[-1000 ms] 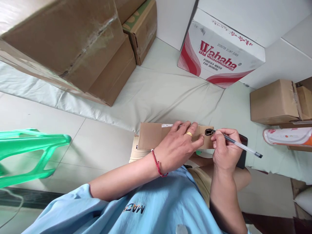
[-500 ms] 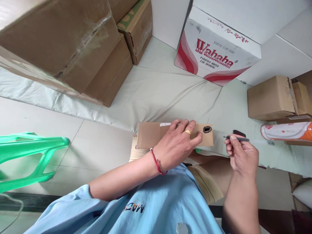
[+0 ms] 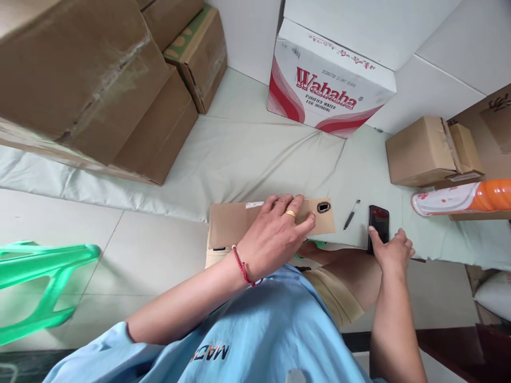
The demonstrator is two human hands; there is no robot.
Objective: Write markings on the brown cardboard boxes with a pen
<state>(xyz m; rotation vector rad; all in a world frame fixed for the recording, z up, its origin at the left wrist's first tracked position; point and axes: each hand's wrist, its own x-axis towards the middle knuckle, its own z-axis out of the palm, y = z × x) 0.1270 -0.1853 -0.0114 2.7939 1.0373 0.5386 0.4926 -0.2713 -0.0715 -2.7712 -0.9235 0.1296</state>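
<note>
My left hand (image 3: 279, 226) lies across a flat strip of brown cardboard (image 3: 227, 223), fingers stretched out and pressing on it. Near the strip's right end is a small dark-edged cutout (image 3: 323, 207), and a white label (image 3: 254, 205) shows on its far edge. On the right, my right hand (image 3: 393, 250) reaches over the near end of a black phone (image 3: 379, 221). The thumb rests on the phone's left part, while the other fingers are bent and apart from it on the right. A pen (image 3: 352, 215) lies on the cloth between the cardboard and the phone.
A pale green cloth (image 3: 239, 154) covers the table. Cardboard boxes (image 3: 80, 80) stand at the left, a Wahaha water carton (image 3: 327, 85) at the back, and a smaller box (image 3: 419, 151) beside an orange-white cylinder (image 3: 459, 198) at right. A green stool (image 3: 48, 276) stands on the floor.
My right hand has put the pen down on the cloth and moved onto the phone. My left hand stays on the cardboard. The view has shifted slightly.
</note>
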